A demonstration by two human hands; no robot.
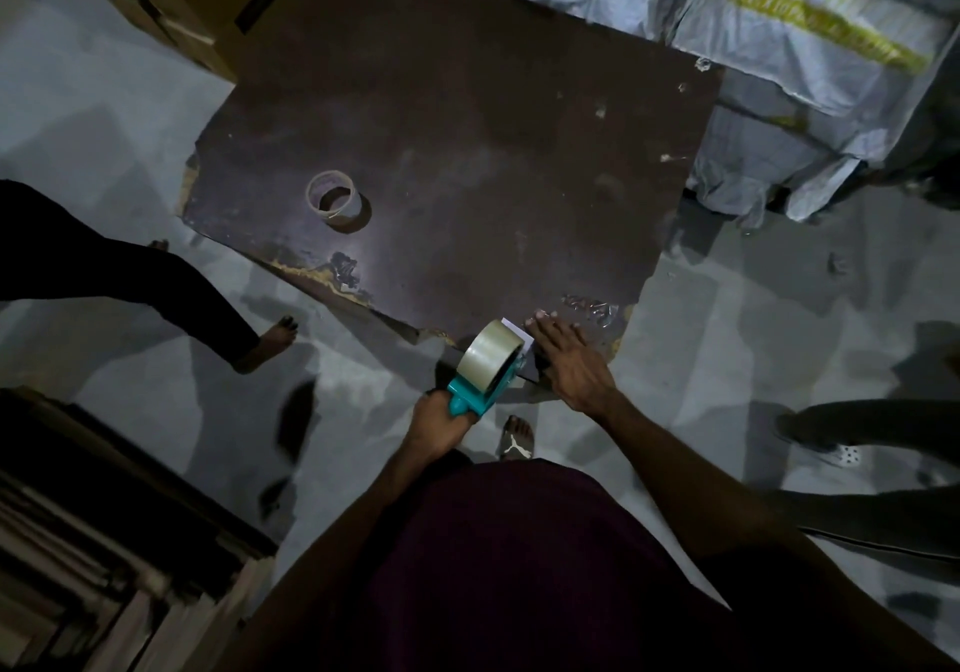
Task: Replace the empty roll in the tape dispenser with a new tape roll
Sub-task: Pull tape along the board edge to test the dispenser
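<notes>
A teal tape dispenser [475,395] sits at the near corner of the dark brown table [467,152], with a full roll of clear-tan tape [491,357] mounted in it. My left hand [441,424] is closed around the dispenser's handle. My right hand [569,359] lies flat, fingers spread, on the table right beside the dispenser's front end, where a small white tab shows. An empty cardboard roll core [335,197] stands apart on the table's left part.
Cardboard boxes [171,1] stand at the back left, grey parcel bags [810,48] at the back right. Another person's leg and bare foot [270,341] are at the left, a second person's leg [852,432] at the right. Stacked flat cardboard [104,541] lies bottom left.
</notes>
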